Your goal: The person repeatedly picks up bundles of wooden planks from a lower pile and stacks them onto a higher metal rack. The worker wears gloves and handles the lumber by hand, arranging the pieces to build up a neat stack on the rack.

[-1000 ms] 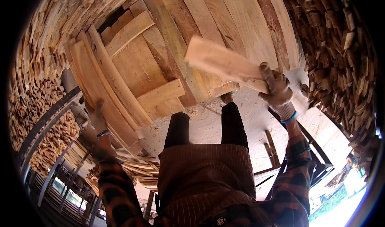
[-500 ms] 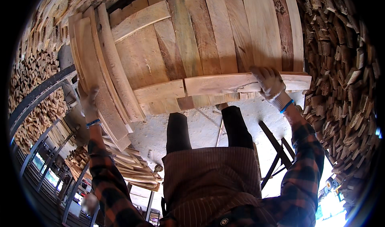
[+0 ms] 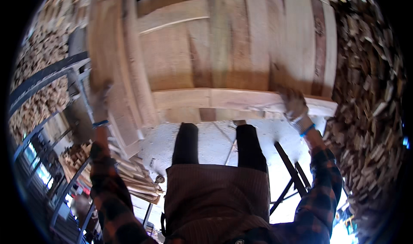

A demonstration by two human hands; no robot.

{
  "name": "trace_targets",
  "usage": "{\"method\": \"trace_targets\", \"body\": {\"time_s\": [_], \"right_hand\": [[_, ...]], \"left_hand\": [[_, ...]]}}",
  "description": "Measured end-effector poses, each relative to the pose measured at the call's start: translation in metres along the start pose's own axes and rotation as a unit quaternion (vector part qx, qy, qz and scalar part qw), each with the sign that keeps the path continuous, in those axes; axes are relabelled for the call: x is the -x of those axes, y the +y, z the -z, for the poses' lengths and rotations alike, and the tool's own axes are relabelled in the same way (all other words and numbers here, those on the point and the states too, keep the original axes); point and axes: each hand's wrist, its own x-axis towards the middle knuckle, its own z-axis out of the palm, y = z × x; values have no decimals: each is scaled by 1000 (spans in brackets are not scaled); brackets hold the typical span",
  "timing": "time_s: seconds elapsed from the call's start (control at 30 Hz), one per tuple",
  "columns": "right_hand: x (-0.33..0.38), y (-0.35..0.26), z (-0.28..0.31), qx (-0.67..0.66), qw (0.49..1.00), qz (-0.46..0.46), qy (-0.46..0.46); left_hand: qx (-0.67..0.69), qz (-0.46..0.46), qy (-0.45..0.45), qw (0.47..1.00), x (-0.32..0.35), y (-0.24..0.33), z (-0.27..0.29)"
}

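A wide layer of flat wooden boards (image 3: pixel 172 50) lies in front of me. Across its near end runs a narrow board (image 3: pixel 254 98), its left end meeting a shorter crosswise piece (image 3: pixel 180 99). My right hand (image 3: pixel 294 105), in a pale work glove, is closed over the narrow board near its right end. On the left, several long boards (image 3: pixel 129 67) are stacked over the layer. My left hand (image 3: pixel 100 104), also gloved, is against the outer edge of that stack; motion blur smears its fingers, so their grip is unclear.
Another short board (image 3: pixel 174 15) lies across the layer farther back. Tall piles of cut wood rise at the right (image 3: pixel 365 71) and left (image 3: pixel 41 89). Curved-looking metal rails (image 3: pixel 47 76) stand at left. Dark metal legs (image 3: pixel 290 168) stand right of my legs, and more planks (image 3: pixel 133 179) lie lower left.
The narrow board under my right hand has slid left along the layer, closing the gap to the shorter piece. The whole view has shifted, blurring the boards and my left hand.
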Motion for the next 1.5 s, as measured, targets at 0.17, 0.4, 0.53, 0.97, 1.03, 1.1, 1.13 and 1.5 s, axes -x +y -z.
{"method": "trace_targets", "body": {"time_s": [0.17, 0.4, 0.53, 0.97, 1.03, 1.1, 1.13, 1.5], "right_hand": [[-38, -71, 78, -133, 991, 16, 22], [-216, -301, 110, -639, 764, -78, 41], [-282, -360, 108, -579, 787, -214, 4], [-208, -387, 190, -678, 696, -216, 95], [-249, -398, 158, -685, 686, -227, 92], [-257, -421, 192, -650, 719, -243, 42], [-262, -417, 200, -622, 741, -246, 51], [-182, -263, 198, -633, 755, -174, -3]], "left_hand": [[17, -76, -25, 997, 0, 16, 10], [81, 1, -58, 995, -14, -7, 38], [209, 44, -125, 969, -25, -9, 36], [435, 191, -121, 872, -24, -48, 60], [441, 193, -126, 867, -24, -38, 54], [375, 134, -107, 911, -29, -63, 65], [347, 101, -109, 926, -33, -62, 60], [-146, 9, 63, 987, 6, 34, -3]]}}
